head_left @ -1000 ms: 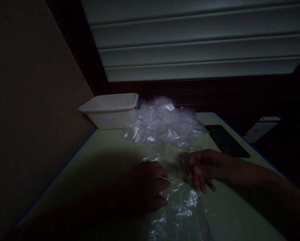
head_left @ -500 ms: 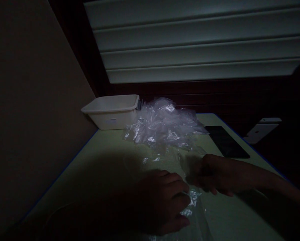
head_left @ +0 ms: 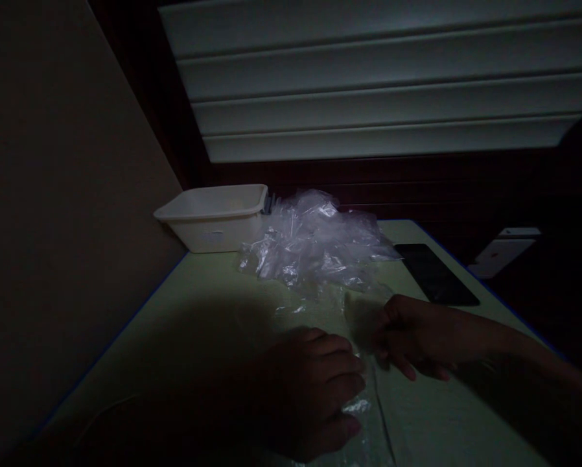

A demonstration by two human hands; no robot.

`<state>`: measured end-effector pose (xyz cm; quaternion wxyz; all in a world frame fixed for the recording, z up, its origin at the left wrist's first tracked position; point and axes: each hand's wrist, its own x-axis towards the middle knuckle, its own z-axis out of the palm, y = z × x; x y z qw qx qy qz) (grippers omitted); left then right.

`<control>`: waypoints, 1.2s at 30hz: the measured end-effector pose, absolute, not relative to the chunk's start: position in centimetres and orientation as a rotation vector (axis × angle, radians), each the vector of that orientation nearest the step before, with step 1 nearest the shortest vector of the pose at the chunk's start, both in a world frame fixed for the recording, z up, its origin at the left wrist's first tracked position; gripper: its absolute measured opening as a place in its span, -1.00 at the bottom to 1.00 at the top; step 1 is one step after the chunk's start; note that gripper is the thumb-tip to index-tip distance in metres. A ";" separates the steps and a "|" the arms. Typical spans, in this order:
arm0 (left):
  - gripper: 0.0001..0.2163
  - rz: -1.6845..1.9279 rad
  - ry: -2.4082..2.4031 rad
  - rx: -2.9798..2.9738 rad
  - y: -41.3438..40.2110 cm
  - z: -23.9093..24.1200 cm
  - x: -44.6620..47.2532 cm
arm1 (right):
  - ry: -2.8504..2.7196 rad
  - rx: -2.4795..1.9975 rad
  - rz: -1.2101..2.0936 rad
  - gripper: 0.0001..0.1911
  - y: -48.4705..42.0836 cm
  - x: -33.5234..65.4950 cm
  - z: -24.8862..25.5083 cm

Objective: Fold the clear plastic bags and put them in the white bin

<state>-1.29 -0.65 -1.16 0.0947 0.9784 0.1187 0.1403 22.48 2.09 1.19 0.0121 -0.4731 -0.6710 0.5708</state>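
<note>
A clear plastic bag (head_left: 363, 415) lies flat on the pale green table (head_left: 213, 305) in front of me. My left hand (head_left: 315, 389) rests on top of it with the fingers curled and pressing it down. My right hand (head_left: 407, 334) sits just to the right, its fingers pinched on the bag's upper edge. The scene is very dark, so the bag's outline is faint.
A heap of crumpled clear plastic bags (head_left: 315, 243) lies behind my hands. A white plastic tub (head_left: 213, 217) stands at the back left against the wall. A dark phone (head_left: 434, 272) lies at the right edge, and a window blind (head_left: 369, 78) hangs behind.
My left hand slid right across the flat bag toward my right hand, covering more of it. My right hand shifted slightly down and closed on the bag's edge.
</note>
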 end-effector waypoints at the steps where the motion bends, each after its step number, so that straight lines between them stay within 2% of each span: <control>1: -0.68 0.428 0.351 2.895 -0.6 -1.2 -1.3 | -2.061 -1.466 1.802 -0.84 2.1 22.4 1.1; 7: -0.72 0.526 0.403 2.906 -0.6 -0.7 -1.8 | -1.890 -1.399 1.866 -0.82 2.0 21.9 0.7; 14: -0.79 0.411 0.662 2.898 0.0 -0.4 -3.3 | -1.781 -1.432 1.824 -0.78 2.7 22.5 0.2; 20: -0.77 0.400 0.640 2.868 0.2 -1.0 -3.5 | -1.806 -1.251 1.800 -0.71 2.4 22.1 0.5; 27: -0.77 0.497 0.611 2.825 0.1 -0.8 -3.3 | -1.821 -1.154 1.858 -0.43 2.4 21.1 0.1; 33: -0.76 0.569 0.594 2.841 -0.3 -0.4 -3.4 | -1.771 -1.174 1.885 -0.41 2.5 21.3 -0.1; 36: -0.66 0.574 0.553 2.843 -0.1 -0.5 -3.3 | -1.770 -1.185 1.848 -0.42 2.4 21.5 0.3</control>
